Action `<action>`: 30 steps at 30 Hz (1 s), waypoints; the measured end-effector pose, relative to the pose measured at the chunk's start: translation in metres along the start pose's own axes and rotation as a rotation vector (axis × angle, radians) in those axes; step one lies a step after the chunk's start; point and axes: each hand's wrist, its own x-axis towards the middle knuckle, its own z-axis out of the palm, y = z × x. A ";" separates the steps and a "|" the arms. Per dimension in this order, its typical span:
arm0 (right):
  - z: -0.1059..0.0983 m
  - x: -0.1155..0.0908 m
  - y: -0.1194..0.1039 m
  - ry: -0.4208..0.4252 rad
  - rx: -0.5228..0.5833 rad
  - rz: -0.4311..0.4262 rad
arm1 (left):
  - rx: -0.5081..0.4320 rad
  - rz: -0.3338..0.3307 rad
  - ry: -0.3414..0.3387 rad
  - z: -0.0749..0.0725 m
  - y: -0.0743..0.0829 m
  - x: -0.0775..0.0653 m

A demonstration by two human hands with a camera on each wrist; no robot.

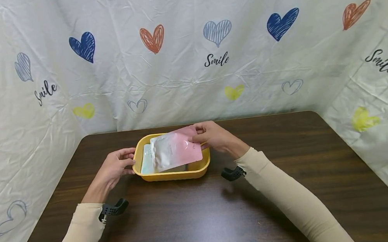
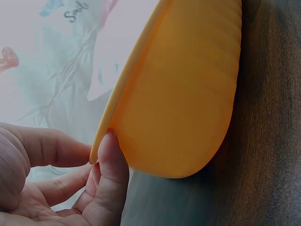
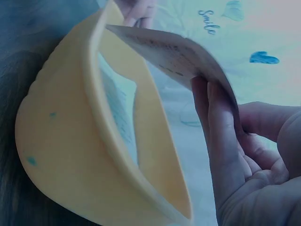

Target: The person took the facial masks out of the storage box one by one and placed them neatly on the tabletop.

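A pink-and-white pouch point(image 1: 175, 149) held over a yellow tub point(image 1: 171, 176) on the table point(image 1: 203, 213).
The right hand point(image 1: 214, 136) pinches the pouch's end, thumb against fingers; the left point(image 1: 115, 166) pinches the tub's rim. Inside sits a pale green packet point(image 1: 147, 161), partly hidden. "Smile" reads on the cloth point(image 1: 179, 110); the pouch's print is too small.

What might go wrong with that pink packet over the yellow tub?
The right hand pinches the pink and white packet only at its pink end, so it might slip. The other end is over the pale green packet and might snag it. The left hand pinches just the rim of the yellow tub, so a tug might tip it.
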 end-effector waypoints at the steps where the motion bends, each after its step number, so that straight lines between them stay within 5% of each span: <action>1: -0.002 -0.002 -0.001 0.000 0.010 0.001 | 0.003 0.007 -0.005 0.000 0.000 0.000; 14: -0.033 -0.028 -0.008 0.027 0.147 -0.002 | -0.020 0.017 -0.014 0.000 -0.001 -0.001; 30: -0.075 -0.054 -0.007 0.074 0.162 -0.030 | -0.016 0.014 -0.005 -0.001 0.001 -0.002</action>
